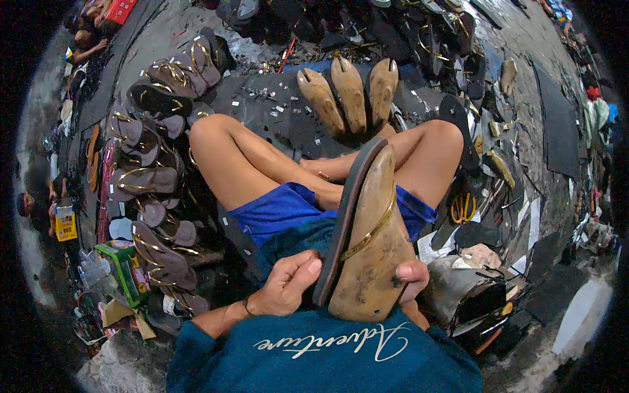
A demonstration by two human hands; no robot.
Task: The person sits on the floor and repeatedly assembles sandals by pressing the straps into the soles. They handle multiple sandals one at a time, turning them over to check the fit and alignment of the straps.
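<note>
In the head view, a dark floor strewn with scraps spreads around the seated person, whose crossed legs in blue shorts frame the work. Sandals with gold straps crowd the floor's left side, close by the left knee; nearer its lower left lie a green box and, farther out, a yellow pack. Three wooden lasts stand together beyond the shins, toward the floor's far edge. On the right side, a dark sole lies just beside the knee, with yellow-handled scissors below and a bulky grey bag near the right arm. A co-worker's arm shows at the upper left.

Upright above the lap is the held wooden last, a thick sole along its left face and a gold strap across it. The right hand clasps its lower right edge, thumb in front, fingers mostly hidden. The left hand is curled nearly closed beside the sole; whether it grips anything I cannot tell.
</note>
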